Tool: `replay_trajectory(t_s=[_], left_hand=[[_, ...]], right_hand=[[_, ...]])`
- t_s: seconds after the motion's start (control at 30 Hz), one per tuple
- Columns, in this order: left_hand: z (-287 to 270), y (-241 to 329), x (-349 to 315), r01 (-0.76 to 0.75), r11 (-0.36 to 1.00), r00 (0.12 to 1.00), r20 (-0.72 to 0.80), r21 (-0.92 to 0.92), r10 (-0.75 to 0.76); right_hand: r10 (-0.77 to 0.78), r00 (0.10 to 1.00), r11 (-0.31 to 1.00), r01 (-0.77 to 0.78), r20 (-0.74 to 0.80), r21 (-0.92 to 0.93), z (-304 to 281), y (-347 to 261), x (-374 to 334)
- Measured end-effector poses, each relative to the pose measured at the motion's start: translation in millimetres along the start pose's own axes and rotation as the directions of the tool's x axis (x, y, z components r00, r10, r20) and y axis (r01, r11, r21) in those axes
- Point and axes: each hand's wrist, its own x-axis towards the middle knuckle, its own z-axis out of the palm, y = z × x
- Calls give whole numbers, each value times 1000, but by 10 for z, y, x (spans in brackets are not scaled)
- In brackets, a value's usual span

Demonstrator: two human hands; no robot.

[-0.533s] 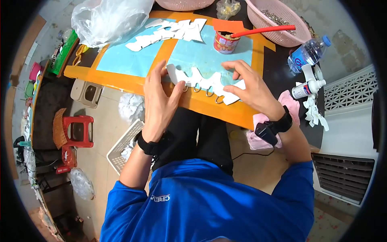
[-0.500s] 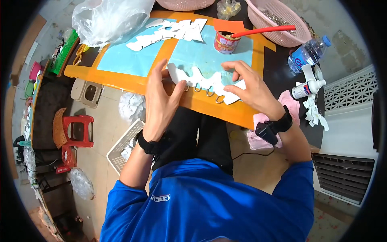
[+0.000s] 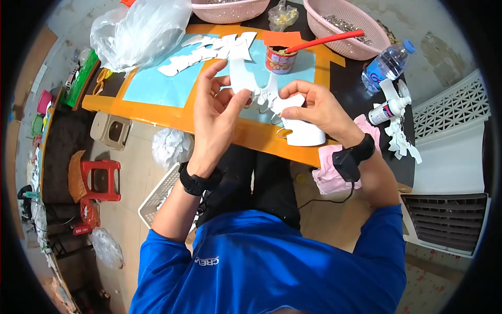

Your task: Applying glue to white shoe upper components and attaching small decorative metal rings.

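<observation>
Above the near edge of the orange-and-blue table, my left hand [image 3: 217, 115] pinches a scalloped white strip [image 3: 242, 77] between thumb and fingers. My right hand [image 3: 321, 112] is closed on the same strip's right part, fingertips pressed together. Thin metal rings show along its lower side, partly hidden by the fingers. The strip looks bent, with a broad white end [image 3: 306, 134] hanging below my right hand near the table edge. Beyond my hands stands a red tin [image 3: 280, 62] with a red-handled tool [image 3: 329, 41] laid across its top.
Loose white cut pieces [image 3: 209, 52] lie on the blue sheet, beside a clear plastic bag [image 3: 138, 36]. Pink baskets [image 3: 319, 23] holding metal parts stand at the back. To the right are a water bottle [image 3: 386, 68], a white squeeze bottle [image 3: 387, 111] and a pink cloth [image 3: 332, 175].
Both hands now grip the strip, which was more level and stretched out before. Its left end has tipped upward and its right end has dropped. The right hand has closed its fingers.
</observation>
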Motion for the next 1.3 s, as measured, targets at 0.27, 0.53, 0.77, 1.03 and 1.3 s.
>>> replay_trajectory(t_s=[0.27, 0.53, 0.77, 1.03, 1.3], left_hand=[[271, -168, -98, 286, 958, 941, 197, -23, -276], [364, -230, 15, 275, 961, 945, 181, 21, -274], [282, -192, 45, 236, 966, 939, 231, 108, -256], [307, -170, -27, 167, 931, 906, 323, 324, -275], [371, -94, -133, 251, 948, 902, 308, 198, -303]], right_hand=[[-141, 971, 958, 183, -191, 220, 9, -1, -22], [-172, 963, 941, 223, -208, 255, 16, 43, -31], [-239, 964, 969, 244, -116, 30, -5, 47, -24], [-162, 970, 982, 177, -180, 71, 78, -87, -76], [61, 996, 828, -11, -70, 561, -18, -16, -36]])
